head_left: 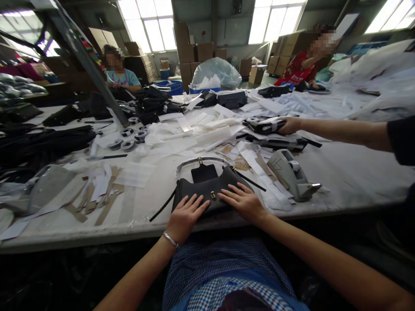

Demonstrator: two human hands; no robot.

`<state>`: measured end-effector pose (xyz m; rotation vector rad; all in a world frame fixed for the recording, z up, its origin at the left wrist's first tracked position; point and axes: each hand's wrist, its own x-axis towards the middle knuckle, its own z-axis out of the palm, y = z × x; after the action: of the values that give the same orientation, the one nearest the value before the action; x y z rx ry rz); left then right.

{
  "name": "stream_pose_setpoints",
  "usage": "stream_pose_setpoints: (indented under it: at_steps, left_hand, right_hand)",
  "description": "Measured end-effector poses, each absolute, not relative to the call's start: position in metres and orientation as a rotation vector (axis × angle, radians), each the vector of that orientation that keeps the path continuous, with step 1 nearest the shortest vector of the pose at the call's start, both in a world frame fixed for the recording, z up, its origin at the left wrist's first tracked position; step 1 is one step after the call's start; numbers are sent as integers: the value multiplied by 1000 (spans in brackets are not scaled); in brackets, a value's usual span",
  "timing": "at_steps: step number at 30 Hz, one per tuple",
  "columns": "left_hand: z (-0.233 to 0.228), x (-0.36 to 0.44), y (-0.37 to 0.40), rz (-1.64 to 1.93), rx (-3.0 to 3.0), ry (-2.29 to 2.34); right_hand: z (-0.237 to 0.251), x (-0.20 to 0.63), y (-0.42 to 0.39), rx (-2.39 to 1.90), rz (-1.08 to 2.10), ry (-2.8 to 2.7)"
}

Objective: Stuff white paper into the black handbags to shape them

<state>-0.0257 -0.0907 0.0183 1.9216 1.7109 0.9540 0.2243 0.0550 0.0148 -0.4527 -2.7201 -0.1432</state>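
Note:
A black handbag (197, 187) lies on the white-covered table in front of me. Its flap (204, 173) is folded back away from me, and a gold clasp shows on the front panel. The handle (184, 162), wrapped in clear film, arches behind it. My left hand (186, 214) rests flat on the bag's left part, fingers outstretched. On the right part my right hand (244, 203) lies flat with its fingers spread. Narrow black straps stick out at both sides of the bag. Neither hand grips anything.
A grey tape dispenser (290, 175) stands to the right. Cardboard and paper strips (103, 190) lie to the left. White paper (207, 129) and tape rolls (128, 144) cover the far side. At right a co-worker's hand (290, 125) holds a dark wrapped item; two people work opposite.

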Motion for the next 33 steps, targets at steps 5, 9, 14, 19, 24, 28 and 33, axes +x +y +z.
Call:
stream_pose_setpoints:
  at_steps: [5, 9, 14, 19, 24, 28, 33]
  left_hand:
    - [2, -21, -91, 835, 2021, 1813]
    - [14, -11, -88, 709, 2108, 1908]
    - [30, -20, -77, 612, 2154, 1838]
    - [14, -18, -86, 528, 2324, 1753]
    - [-8, 7, -91, 553, 2324, 1906]
    - [-12, 13, -87, 529, 2326, 1970]
    - [-9, 12, -87, 487, 2370, 2018]
  right_hand:
    - [-12, 218, 46, -542, -134, -2699]
    - [22, 218, 58, -465, -6, -2891]
    - [67, 219, 101, -31, 80, -3087]
    - [25, 229, 95, -132, 159, -2999]
    - [13, 232, 73, -338, 293, -2956]
    - [45, 203, 77, -469, 350, -2949]
    - [64, 149, 79, -511, 160, -3061]
